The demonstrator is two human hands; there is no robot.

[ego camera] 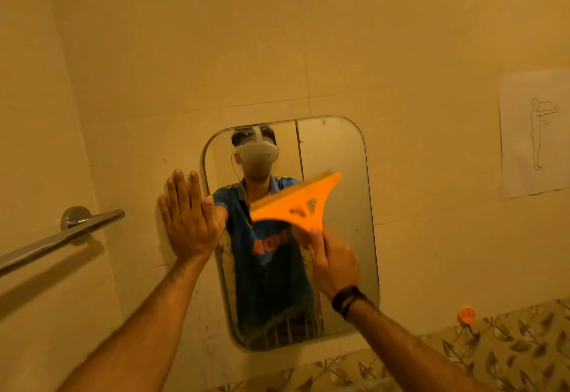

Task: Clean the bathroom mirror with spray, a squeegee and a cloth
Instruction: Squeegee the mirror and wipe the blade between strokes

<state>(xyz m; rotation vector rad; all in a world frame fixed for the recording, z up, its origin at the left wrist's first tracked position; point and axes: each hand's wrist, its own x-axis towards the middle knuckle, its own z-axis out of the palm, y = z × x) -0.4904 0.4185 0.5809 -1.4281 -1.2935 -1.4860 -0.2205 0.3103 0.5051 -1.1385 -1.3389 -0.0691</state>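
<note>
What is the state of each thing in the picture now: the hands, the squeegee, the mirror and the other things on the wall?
Left hand: open, flat on the wall at the mirror's left edge.
Right hand: closed on the squeegee's handle.
Squeegee: orange, held up in front of the mirror, blade tilted, blurred.
Mirror: mounted on the wall, spotted along its lower left edge.
Towel bar: fixed, nothing hanging on it.
Paper sheet: stuck on the wall.
</note>
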